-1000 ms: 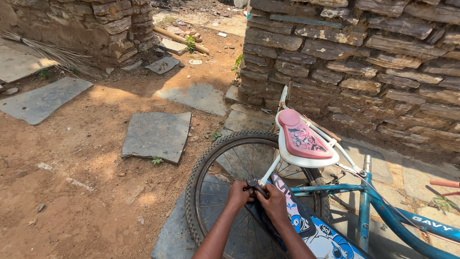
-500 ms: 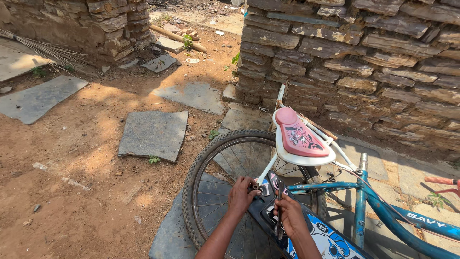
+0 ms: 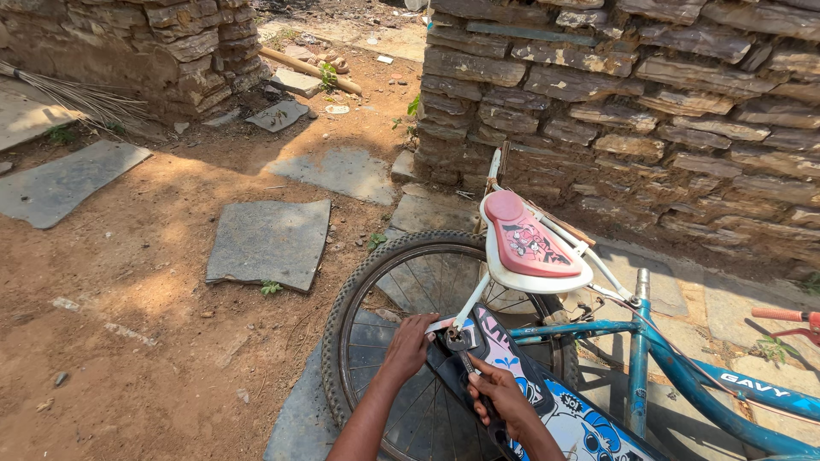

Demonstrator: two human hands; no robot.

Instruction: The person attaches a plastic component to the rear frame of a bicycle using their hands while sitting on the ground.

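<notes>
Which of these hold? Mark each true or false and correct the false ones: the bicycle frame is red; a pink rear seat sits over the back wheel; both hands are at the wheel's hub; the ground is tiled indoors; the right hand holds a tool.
1. The bicycle frame is red. False: it is blue.
2. A pink rear seat sits over the back wheel. True.
3. Both hands are at the wheel's hub. True: left hand, right hand.
4. The ground is tiled indoors. False: bare earth with stone slabs, outdoors.
5. The right hand holds a tool. True: a wrench-like tool.

bare hands (image 3: 410, 346) and forearms, no sleeves showing.
</notes>
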